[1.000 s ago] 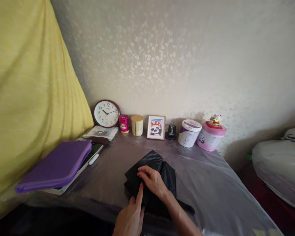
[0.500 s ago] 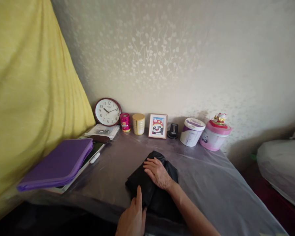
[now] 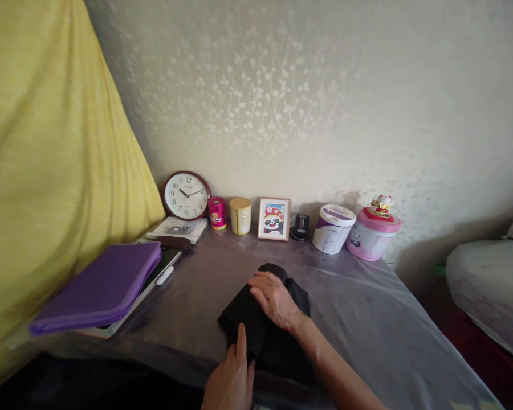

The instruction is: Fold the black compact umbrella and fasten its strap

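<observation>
Purple and flat, a folder [image 3: 98, 285] lies well to the left of a picture frame [image 3: 274, 219] and on its near side. Farther right, in front of the frame and a little left, the left hand [image 3: 231, 376] lays an outstretched index finger on a black folded bundle [image 3: 252, 319]; whether its other, mostly hidden fingers pinch the material cannot be told. The bundle lies on the covered table [image 3: 359, 319], on the near side of the frame, well apart from it. Should that finger slip, the upper fold could spring open, since the thin material looks slick and loosely layered. The fold's long axis slants from near left to far right, its rounded end pointing roughly at the frame; the whole bundle's axis is unclear. On top, the right hand [image 3: 276, 299] rests flat, fingers extended, grasping nothing; uneven pressure could shove the layers askew toward the frame.
</observation>
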Action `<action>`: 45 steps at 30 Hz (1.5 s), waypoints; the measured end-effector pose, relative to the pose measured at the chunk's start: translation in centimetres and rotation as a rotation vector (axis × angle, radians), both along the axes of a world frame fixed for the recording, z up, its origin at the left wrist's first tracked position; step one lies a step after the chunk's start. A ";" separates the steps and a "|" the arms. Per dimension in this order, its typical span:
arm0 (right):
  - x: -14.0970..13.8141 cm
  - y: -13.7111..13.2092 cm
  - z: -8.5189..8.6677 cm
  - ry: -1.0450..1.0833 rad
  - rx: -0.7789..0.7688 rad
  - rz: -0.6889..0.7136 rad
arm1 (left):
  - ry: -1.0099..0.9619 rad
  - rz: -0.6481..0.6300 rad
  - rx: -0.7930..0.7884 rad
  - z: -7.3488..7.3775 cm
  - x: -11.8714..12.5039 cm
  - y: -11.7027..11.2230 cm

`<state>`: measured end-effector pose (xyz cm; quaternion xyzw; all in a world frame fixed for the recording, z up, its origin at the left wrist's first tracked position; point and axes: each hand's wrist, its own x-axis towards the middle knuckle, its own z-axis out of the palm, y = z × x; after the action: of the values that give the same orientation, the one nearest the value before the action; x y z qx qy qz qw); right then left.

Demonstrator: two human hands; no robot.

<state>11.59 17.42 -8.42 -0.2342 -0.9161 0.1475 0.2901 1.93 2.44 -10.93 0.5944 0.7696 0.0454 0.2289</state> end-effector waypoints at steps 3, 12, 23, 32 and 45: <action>0.0 -2.3 -0.4 -0.087 -0.030 0.145 | -0.001 0.003 0.011 -0.2 -0.1 0.0; 3.2 5.0 -2.4 0.125 -0.024 -0.483 | 0.013 0.003 0.039 -0.2 0.0 -0.2; 11.2 1.0 -5.1 0.334 -0.731 -0.698 | -0.037 -0.003 0.115 -1.3 -0.9 -0.4; 10.7 0.9 -5.0 0.472 -0.781 -0.650 | 0.084 0.004 0.117 -1.1 0.1 -0.3; 10.1 -1.8 -3.2 0.511 -1.021 -0.765 | 0.175 0.004 0.118 -1.2 0.6 -0.5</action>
<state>21.72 15.61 -11.65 -0.6066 -0.4875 0.4985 0.3820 2.54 1.99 -12.15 0.6069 0.7839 0.0393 0.1253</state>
